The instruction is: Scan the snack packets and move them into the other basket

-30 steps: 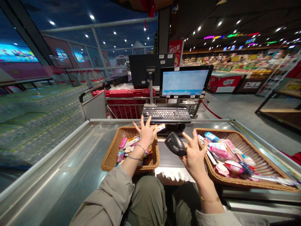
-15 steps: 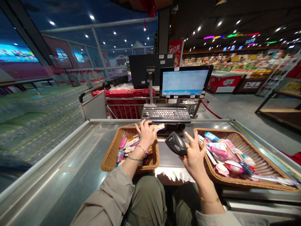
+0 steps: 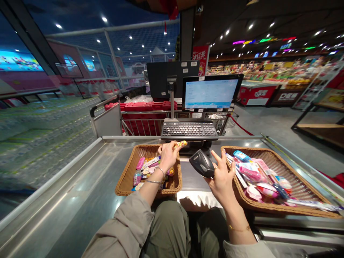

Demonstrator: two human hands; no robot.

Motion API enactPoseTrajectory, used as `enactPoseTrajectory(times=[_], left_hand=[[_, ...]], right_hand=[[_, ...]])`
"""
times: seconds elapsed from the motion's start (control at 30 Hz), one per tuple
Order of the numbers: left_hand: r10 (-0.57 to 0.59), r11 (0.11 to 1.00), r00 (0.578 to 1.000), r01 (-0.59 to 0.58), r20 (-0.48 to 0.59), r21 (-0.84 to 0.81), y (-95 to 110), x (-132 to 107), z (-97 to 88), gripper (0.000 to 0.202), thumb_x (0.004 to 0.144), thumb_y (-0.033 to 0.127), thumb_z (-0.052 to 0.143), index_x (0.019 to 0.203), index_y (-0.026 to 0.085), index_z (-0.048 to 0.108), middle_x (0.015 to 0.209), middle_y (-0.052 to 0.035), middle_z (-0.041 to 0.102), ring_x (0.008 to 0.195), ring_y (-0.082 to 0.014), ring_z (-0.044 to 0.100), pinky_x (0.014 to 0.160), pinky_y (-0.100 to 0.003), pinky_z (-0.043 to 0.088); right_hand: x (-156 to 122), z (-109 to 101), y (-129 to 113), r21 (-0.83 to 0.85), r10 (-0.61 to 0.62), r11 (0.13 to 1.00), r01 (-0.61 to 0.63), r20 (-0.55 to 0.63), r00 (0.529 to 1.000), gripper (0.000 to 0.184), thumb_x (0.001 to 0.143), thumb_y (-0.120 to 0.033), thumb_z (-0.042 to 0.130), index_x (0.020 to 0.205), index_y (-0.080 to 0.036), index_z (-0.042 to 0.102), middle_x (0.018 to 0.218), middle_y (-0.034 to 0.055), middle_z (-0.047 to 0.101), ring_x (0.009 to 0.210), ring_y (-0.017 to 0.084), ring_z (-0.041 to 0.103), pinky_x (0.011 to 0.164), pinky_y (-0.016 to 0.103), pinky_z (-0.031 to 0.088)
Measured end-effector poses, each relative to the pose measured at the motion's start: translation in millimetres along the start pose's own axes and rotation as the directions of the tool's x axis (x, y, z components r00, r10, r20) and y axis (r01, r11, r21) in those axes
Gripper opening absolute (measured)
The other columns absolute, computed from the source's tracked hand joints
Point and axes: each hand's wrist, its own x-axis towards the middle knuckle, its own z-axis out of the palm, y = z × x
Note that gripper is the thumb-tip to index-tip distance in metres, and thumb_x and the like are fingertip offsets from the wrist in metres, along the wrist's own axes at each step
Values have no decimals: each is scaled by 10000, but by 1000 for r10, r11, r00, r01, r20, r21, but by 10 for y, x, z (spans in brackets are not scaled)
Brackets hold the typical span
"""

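- The left hand (image 3: 168, 156) is raised over the far rim of the left wicker basket (image 3: 125, 182), palm turned away from the wrist and fingers bent forward.
- Its fingers (image 3: 172, 147) are together, pinched on a small yellow-and-orange stick pack (image 3: 180, 144), which sits just in front of the keyboard; its wording is too small to read.
- Two thin bracelets (image 3: 160, 172) circle the left wrist, and a khaki sleeve (image 3: 126, 225) covers the forearm up to there.
- The right hand (image 3: 221, 180) stands upright between the two baskets, clamped around a black handheld barcode scanner (image 3: 201, 163). Its upper fingers (image 3: 224, 161) are spread apart, and a ring (image 3: 215, 167) shows on one.
- A fine gold bracelet (image 3: 239, 228) sits on the right wrist.
- The right wicker basket (image 3: 298, 211) holds pink packets (image 3: 249, 174) and a blue box (image 3: 241, 156), with no readable brand.
- The left basket holds a small bottle (image 3: 137, 177) among mixed sweets.
- Both baskets rest on a steel surface (image 3: 80, 186).
- Upper center, a black keyboard (image 3: 189, 130) sits below a monitor (image 3: 210, 94) whose pale blue screen text is illegible.
- Behind it, a red sign (image 3: 201, 57) carries white Chinese characters, too slanted to read with confidence.
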Motion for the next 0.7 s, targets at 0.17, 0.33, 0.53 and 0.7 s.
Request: enactPoseTrajectory(times=[0.17,0.33,0.53,0.7], left_hand=[[-91,923,992,118,89,-366,-127,30,126,205,939,345,581,1105,225,567,937,-34,696,941,-233,656,1030,-471,389],[-59,811,981,155,185,-565,-210,49,251,320,948,336,570,1218,185,486,1143,-107,681,955,-188,708,949,-386,508],[-21,710,976,165,215,-685,-256,80,241,337,855,306,688,1137,179,553,1165,-112,706,1104,-214,674,1036,-402,477],[-9,716,980,146,200,-683,-309,54,232,323,825,271,725,1089,193,555,1082,-79,743,1022,-195,695,1019,-399,483]], right_hand=[[-2,-1,-9,14,1,1000,-1,-16,1000,260,818,-120,533,1060,-166,618,1488,190,506,1536,351,178,1155,717,126],[-6,12,7,1,-19,1000,19,-34,999,236,825,-117,541,1045,-160,614,1475,194,518,1532,350,194,1154,716,144],[-6,25,31,-1,-15,1000,15,-50,999,165,845,-155,583,1005,-161,620,1460,197,532,1516,368,241,1144,727,172],[22,-15,-13,-3,-2,1000,2,-45,999,97,845,-205,624,934,-167,633,1465,186,532,1509,381,255,1152,718,172]])
